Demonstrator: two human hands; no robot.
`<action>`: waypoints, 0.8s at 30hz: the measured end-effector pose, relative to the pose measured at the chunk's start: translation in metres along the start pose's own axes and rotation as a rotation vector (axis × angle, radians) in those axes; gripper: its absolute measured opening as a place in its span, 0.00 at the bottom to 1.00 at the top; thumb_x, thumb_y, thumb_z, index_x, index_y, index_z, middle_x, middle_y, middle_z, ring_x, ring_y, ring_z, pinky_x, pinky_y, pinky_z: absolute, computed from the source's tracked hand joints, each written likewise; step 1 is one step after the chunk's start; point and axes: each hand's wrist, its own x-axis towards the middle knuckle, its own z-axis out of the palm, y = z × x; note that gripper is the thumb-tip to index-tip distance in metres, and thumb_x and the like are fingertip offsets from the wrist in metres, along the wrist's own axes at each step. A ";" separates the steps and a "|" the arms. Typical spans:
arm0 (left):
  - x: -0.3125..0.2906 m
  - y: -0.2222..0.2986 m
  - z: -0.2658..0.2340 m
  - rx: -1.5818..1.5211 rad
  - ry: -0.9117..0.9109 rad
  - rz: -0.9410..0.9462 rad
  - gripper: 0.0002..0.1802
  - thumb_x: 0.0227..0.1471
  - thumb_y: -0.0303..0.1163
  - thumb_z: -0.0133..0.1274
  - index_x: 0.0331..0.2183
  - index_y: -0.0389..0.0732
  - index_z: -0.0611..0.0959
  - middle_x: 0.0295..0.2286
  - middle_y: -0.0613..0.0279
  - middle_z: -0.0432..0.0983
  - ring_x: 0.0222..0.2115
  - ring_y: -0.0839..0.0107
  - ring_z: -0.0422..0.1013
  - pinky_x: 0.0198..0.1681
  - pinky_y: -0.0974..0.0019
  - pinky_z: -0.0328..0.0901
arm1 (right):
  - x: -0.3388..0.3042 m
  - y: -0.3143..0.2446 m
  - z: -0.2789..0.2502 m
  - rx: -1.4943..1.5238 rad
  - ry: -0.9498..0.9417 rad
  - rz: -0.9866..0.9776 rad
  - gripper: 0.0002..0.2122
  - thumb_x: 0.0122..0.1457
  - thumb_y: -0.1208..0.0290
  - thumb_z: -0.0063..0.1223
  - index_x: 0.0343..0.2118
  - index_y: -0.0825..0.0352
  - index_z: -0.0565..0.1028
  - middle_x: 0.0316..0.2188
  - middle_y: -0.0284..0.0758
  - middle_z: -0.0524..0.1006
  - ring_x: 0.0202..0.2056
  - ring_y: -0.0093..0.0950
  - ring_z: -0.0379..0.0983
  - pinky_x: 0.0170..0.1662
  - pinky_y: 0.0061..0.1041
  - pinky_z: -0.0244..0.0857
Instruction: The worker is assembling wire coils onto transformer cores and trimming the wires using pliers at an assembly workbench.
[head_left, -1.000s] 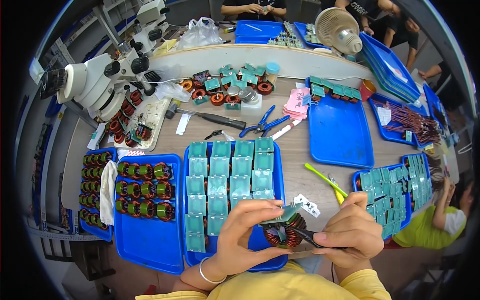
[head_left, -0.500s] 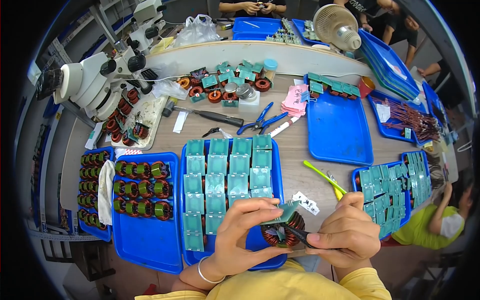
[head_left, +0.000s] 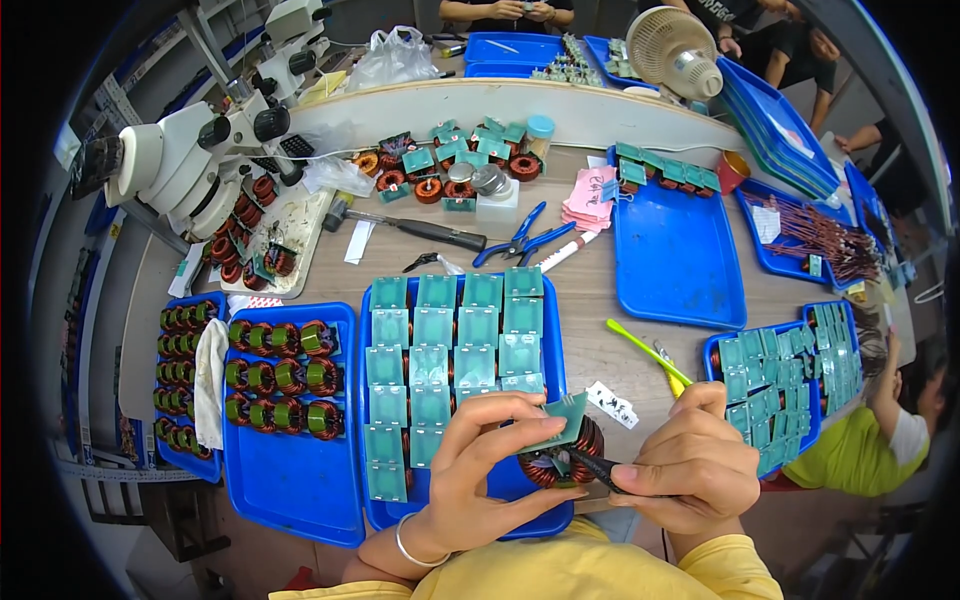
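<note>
Just past the yellow shirt front, my left hand grips a toroidal coil wound with copper wire. A green circuit board is attached to it and stands tilted, with short pins at its upper edge. My fingers press on the board while the thumb supports the coil from below. My right hand is closed around a black pointed tool that looks like tweezers. Its tip reaches into the gap between board and coil, where the exact contact is hidden. Beneath my left hand lies a blue tray with rows of board-topped coils.
Another blue tray at left holds coils with green bands. Blue-handled pliers, a hammer and a green stick lie on the table. Beyond stand a microscope and a large blue tray. Several people work nearby.
The board and coil have tipped in my left hand, so the board stands steeper and less of the coil's inside shows. My right hand and the tool have hardly moved.
</note>
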 end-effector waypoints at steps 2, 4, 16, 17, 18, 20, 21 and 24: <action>0.000 -0.001 0.000 0.015 0.002 0.002 0.34 0.26 0.26 0.69 0.40 0.37 0.73 0.38 0.56 0.63 0.42 0.59 0.66 0.46 0.61 0.64 | 0.000 0.000 0.001 0.000 -0.001 -0.001 0.10 0.36 0.73 0.68 0.24 0.63 0.77 0.15 0.25 0.72 0.18 0.18 0.67 0.27 0.18 0.52; 0.000 -0.001 0.000 0.003 0.005 -0.010 0.34 0.26 0.26 0.69 0.40 0.37 0.73 0.38 0.56 0.63 0.42 0.59 0.66 0.46 0.61 0.64 | 0.001 0.000 0.000 -0.008 -0.008 0.003 0.10 0.36 0.73 0.68 0.24 0.63 0.77 0.15 0.25 0.72 0.18 0.18 0.67 0.27 0.18 0.51; 0.000 0.000 0.005 -0.162 0.060 -0.078 0.32 0.27 0.23 0.68 0.41 0.36 0.76 0.38 0.57 0.65 0.43 0.60 0.66 0.46 0.63 0.64 | 0.002 0.001 0.000 0.008 0.007 0.002 0.10 0.37 0.76 0.67 0.23 0.63 0.76 0.14 0.26 0.71 0.17 0.19 0.67 0.27 0.19 0.51; -0.001 -0.001 0.004 -0.205 0.046 -0.102 0.32 0.27 0.23 0.67 0.41 0.36 0.76 0.39 0.57 0.65 0.44 0.60 0.66 0.47 0.63 0.64 | 0.002 0.002 0.000 0.008 0.007 0.002 0.10 0.37 0.76 0.67 0.23 0.63 0.76 0.14 0.26 0.71 0.17 0.19 0.67 0.27 0.19 0.51; -0.001 -0.002 0.004 -0.204 0.046 -0.102 0.32 0.27 0.23 0.67 0.41 0.36 0.76 0.39 0.57 0.65 0.44 0.60 0.66 0.47 0.63 0.64 | 0.002 0.002 0.001 0.019 0.014 0.003 0.10 0.37 0.76 0.66 0.23 0.64 0.76 0.14 0.26 0.71 0.17 0.20 0.67 0.27 0.19 0.51; -0.001 -0.003 0.004 -0.265 0.022 -0.111 0.33 0.28 0.23 0.67 0.42 0.35 0.75 0.40 0.56 0.64 0.45 0.60 0.66 0.48 0.62 0.63 | 0.002 0.003 0.002 0.030 0.022 0.005 0.09 0.37 0.77 0.66 0.23 0.64 0.76 0.14 0.26 0.71 0.17 0.20 0.67 0.27 0.19 0.52; -0.001 -0.003 0.004 -0.265 0.022 -0.110 0.33 0.28 0.23 0.67 0.42 0.35 0.75 0.40 0.56 0.64 0.45 0.60 0.66 0.48 0.62 0.63 | 0.002 0.003 0.002 0.030 0.028 0.005 0.09 0.37 0.77 0.66 0.23 0.64 0.76 0.14 0.26 0.71 0.17 0.20 0.67 0.27 0.19 0.52; -0.001 -0.002 0.004 -0.302 0.015 -0.111 0.32 0.29 0.23 0.67 0.42 0.34 0.75 0.40 0.56 0.63 0.45 0.60 0.66 0.48 0.62 0.63 | 0.003 0.006 0.001 0.024 0.032 -0.002 0.09 0.37 0.77 0.66 0.23 0.64 0.76 0.15 0.27 0.71 0.17 0.21 0.67 0.27 0.19 0.52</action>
